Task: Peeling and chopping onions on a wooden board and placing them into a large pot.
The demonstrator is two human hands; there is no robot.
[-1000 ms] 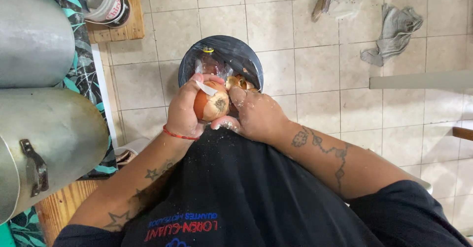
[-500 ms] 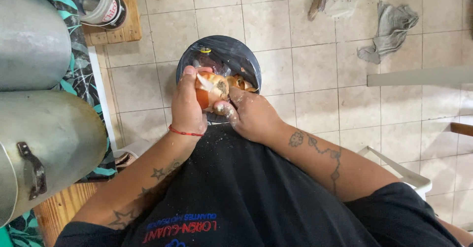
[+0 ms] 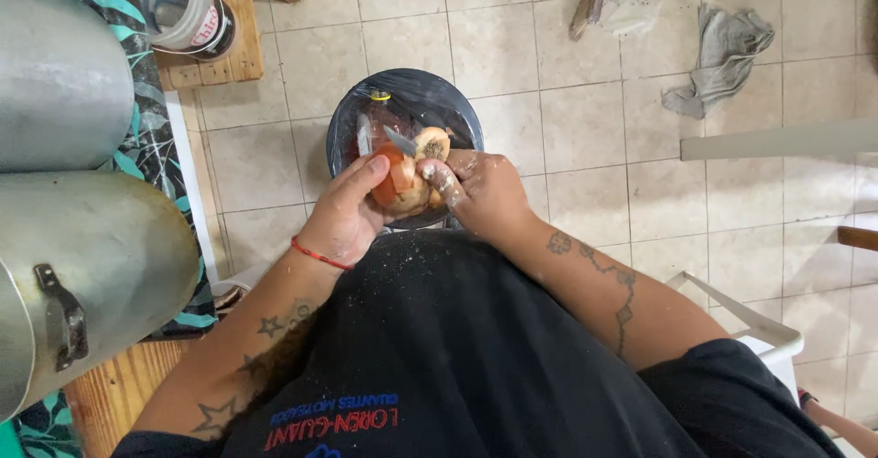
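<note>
The left hand and right hand half hide the onion both clasp; the knife blade points up-left, handle hidden in the right fist.

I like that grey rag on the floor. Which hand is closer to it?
Right. The right hand is on the rag's side; the left hand grips the onion, farther away.

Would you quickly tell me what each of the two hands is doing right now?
Left hand: closed around the onion, holding it over the black-lined bin.
Right hand: closed on a small knife, blade against the onion.
</note>
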